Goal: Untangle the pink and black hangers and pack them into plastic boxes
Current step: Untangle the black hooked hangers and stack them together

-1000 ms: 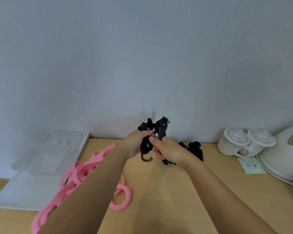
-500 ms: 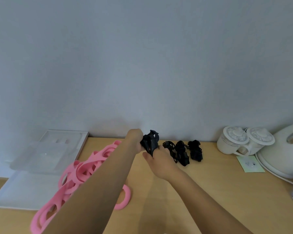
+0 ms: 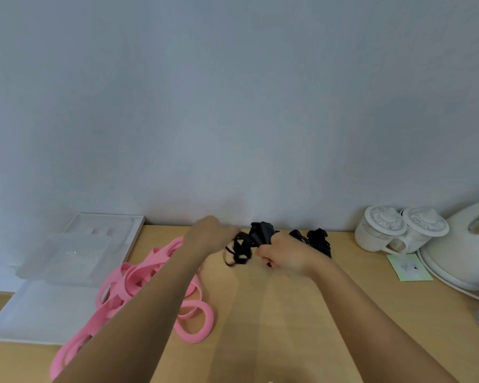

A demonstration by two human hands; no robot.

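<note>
While both hands work low over the back of the table (image 3: 288, 313), close to the wall, I read this as the pull-apart step on the black hangers. The left hand (image 3: 209, 236) is curled and grips the looped end of the black clump (image 3: 245, 246). It is motion-blurred, so I can't tell the exact finger lie. The right hand (image 3: 284, 252) is fisted round the other end. The clump is stretched between them, likely so the hooks can slip free.

More loose black hangers (image 3: 317, 240) lie by the wall just behind the right hand, probably parked as done. The pink hangers (image 3: 147, 275) sprawl in a tangled heap under the left forearm, no hand on them.

The clear plastic box (image 3: 67, 255) sits on a white tray (image 3: 25, 313) at left, just beside the pink heap and handy for packing. I see nothing in it.

The cups (image 3: 382, 230) and kettle (image 3: 468, 252) stand well apart at right.
</note>
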